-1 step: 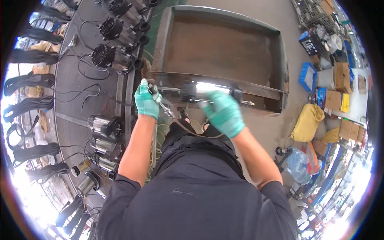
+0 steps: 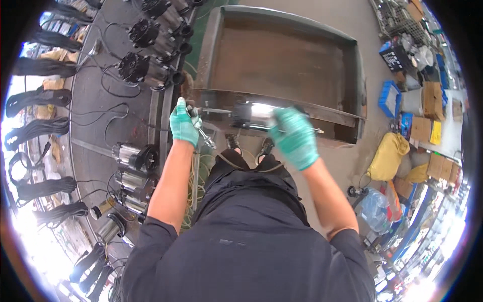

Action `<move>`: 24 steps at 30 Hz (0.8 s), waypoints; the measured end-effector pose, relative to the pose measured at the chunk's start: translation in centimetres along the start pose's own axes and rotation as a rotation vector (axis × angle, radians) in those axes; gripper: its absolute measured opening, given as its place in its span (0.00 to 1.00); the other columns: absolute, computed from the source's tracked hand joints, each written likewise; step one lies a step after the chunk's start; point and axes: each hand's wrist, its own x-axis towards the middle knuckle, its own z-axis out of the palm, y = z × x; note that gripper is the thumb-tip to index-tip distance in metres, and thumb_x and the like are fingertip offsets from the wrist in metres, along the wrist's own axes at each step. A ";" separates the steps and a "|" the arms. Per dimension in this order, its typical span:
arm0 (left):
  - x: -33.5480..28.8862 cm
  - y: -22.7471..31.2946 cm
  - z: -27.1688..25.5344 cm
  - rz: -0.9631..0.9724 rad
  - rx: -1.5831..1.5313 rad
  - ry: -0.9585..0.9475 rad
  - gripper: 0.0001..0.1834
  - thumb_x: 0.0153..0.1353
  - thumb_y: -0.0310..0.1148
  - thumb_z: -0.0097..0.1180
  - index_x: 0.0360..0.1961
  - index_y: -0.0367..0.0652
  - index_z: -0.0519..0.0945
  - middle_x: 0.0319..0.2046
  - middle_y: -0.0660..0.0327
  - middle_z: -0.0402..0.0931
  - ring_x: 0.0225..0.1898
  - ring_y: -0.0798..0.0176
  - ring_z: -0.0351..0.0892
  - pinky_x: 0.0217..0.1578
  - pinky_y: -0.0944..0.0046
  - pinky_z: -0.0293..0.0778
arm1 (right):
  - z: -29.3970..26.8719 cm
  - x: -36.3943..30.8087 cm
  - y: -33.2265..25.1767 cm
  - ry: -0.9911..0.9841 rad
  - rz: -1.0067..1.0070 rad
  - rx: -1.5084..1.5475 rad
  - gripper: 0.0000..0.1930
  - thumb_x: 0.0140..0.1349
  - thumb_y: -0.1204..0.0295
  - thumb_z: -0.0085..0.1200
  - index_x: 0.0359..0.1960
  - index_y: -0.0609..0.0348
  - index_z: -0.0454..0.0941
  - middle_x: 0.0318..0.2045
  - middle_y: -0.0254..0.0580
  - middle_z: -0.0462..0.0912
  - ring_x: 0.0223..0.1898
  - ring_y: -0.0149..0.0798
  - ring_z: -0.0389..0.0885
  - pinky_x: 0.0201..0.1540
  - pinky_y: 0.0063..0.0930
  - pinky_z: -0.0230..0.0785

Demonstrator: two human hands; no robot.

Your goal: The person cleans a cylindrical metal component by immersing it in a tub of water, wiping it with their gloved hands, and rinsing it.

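My left hand (image 2: 184,122), in a green glove, is closed on a slim metal-tipped tool (image 2: 207,139) with a dark upper part; its exact kind I cannot make out. To its right, a shiny cylindrical pump motor (image 2: 260,115) with a dark end lies sideways at the near edge of a metal trough (image 2: 347,121). A thin rod reaches from the motor toward my left hand. My right hand (image 2: 296,137), gloved in green too, is over the motor's right part. Motion smears its fingers, so I cannot tell whether it touches or grips the motor.
On the left, a dark bench (image 2: 95,126) carries several similar motors (image 2: 135,157) with black cables and coiled cable bundles (image 2: 39,103). On the right stand a blue crate (image 2: 389,98), cardboard boxes (image 2: 432,100) and a yellow sack (image 2: 387,156). Thin hoses (image 2: 200,176) hang beside the bench.
My right hand has shifted slightly to the right along the motor. The thin hose near my lap has changed its curve. My left hand keeps its hold on the metal-tipped tool.
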 end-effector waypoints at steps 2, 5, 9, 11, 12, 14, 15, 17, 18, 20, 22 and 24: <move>3.2 -0.2 -2.0 -0.094 0.087 0.085 0.20 0.72 0.49 0.55 0.26 0.49 0.74 0.17 0.63 0.74 0.10 0.71 0.61 0.11 0.69 0.56 | -1.1 1.0 3.1 0.101 0.017 -0.074 0.11 0.61 0.66 0.63 0.41 0.59 0.83 0.36 0.49 0.85 0.39 0.51 0.84 0.45 0.41 0.77; 5.0 -0.5 -3.3 -0.216 0.188 -0.018 0.18 0.72 0.48 0.56 0.28 0.49 0.75 0.20 0.62 0.75 0.10 0.71 0.60 0.11 0.69 0.55 | -2.0 2.5 4.6 -0.132 0.217 -0.040 0.10 0.63 0.66 0.61 0.40 0.58 0.83 0.34 0.48 0.86 0.35 0.49 0.85 0.41 0.40 0.78; 6.5 -0.9 -3.3 -0.290 0.264 -0.073 0.15 0.73 0.46 0.55 0.32 0.48 0.78 0.19 0.66 0.72 0.11 0.71 0.60 0.11 0.70 0.54 | -0.3 2.6 5.5 -0.161 0.280 -0.058 0.08 0.63 0.67 0.59 0.37 0.57 0.84 0.32 0.48 0.86 0.34 0.50 0.85 0.41 0.40 0.78; 6.7 -1.1 -3.5 -0.314 0.276 -0.111 0.15 0.73 0.46 0.55 0.32 0.48 0.78 0.19 0.66 0.72 0.11 0.71 0.61 0.11 0.70 0.54 | 0.0 2.6 5.8 -0.138 0.284 -0.060 0.08 0.63 0.67 0.59 0.37 0.57 0.84 0.33 0.49 0.86 0.34 0.51 0.85 0.41 0.41 0.77; 6.8 -1.2 -3.6 -0.332 0.284 -0.154 0.15 0.73 0.46 0.55 0.32 0.48 0.78 0.19 0.66 0.72 0.11 0.71 0.62 0.11 0.70 0.54 | 0.1 2.6 5.9 -0.110 0.282 -0.065 0.08 0.63 0.68 0.59 0.37 0.58 0.84 0.33 0.50 0.86 0.35 0.52 0.85 0.41 0.41 0.77; 7.1 -1.2 -3.9 -0.340 0.293 -0.186 0.15 0.73 0.45 0.55 0.32 0.48 0.78 0.20 0.67 0.72 0.12 0.71 0.63 0.12 0.70 0.55 | 0.2 2.7 5.7 -0.112 0.289 -0.053 0.07 0.62 0.69 0.59 0.38 0.58 0.84 0.34 0.52 0.86 0.35 0.55 0.85 0.41 0.42 0.77; 7.0 -1.1 -3.6 -0.351 0.320 -0.191 0.14 0.73 0.45 0.54 0.34 0.48 0.78 0.20 0.68 0.71 0.12 0.72 0.63 0.12 0.70 0.56 | 0.2 2.7 5.8 -0.103 0.285 -0.048 0.07 0.62 0.70 0.59 0.38 0.59 0.84 0.34 0.52 0.86 0.35 0.54 0.85 0.41 0.41 0.77; 7.0 -0.8 -3.4 -0.367 0.348 -0.198 0.14 0.73 0.45 0.54 0.35 0.48 0.78 0.20 0.69 0.70 0.13 0.73 0.63 0.12 0.70 0.56 | 0.2 2.7 5.9 -0.095 0.286 -0.044 0.07 0.62 0.70 0.59 0.38 0.59 0.84 0.34 0.52 0.86 0.35 0.54 0.85 0.41 0.41 0.77; 7.0 -0.7 -3.4 -0.370 0.367 -0.227 0.14 0.74 0.45 0.53 0.36 0.48 0.78 0.20 0.69 0.70 0.13 0.74 0.63 0.12 0.71 0.57 | 0.2 2.6 6.0 -0.096 0.286 -0.045 0.07 0.62 0.71 0.59 0.38 0.59 0.84 0.34 0.52 0.86 0.35 0.54 0.85 0.41 0.41 0.77; 7.2 -0.7 -3.5 -0.377 0.387 -0.257 0.13 0.74 0.44 0.53 0.36 0.48 0.78 0.20 0.70 0.70 0.14 0.74 0.63 0.12 0.71 0.57 | 0.3 2.6 6.0 -0.098 0.290 -0.048 0.07 0.62 0.71 0.58 0.39 0.59 0.84 0.34 0.52 0.86 0.35 0.54 0.85 0.41 0.40 0.77; 7.2 -0.8 -3.3 -0.367 0.424 -0.248 0.13 0.75 0.44 0.52 0.36 0.48 0.78 0.20 0.70 0.69 0.15 0.74 0.64 0.13 0.72 0.58 | 0.4 2.7 5.9 -0.091 0.290 -0.050 0.07 0.61 0.71 0.59 0.38 0.59 0.84 0.34 0.51 0.86 0.35 0.52 0.85 0.41 0.39 0.78; 7.0 -0.5 -2.7 -0.380 0.456 -0.236 0.13 0.75 0.44 0.52 0.36 0.47 0.78 0.20 0.70 0.69 0.15 0.74 0.64 0.13 0.72 0.58 | 0.5 2.8 5.8 -0.074 0.281 -0.061 0.07 0.60 0.72 0.60 0.38 0.59 0.84 0.33 0.51 0.86 0.34 0.51 0.86 0.40 0.38 0.78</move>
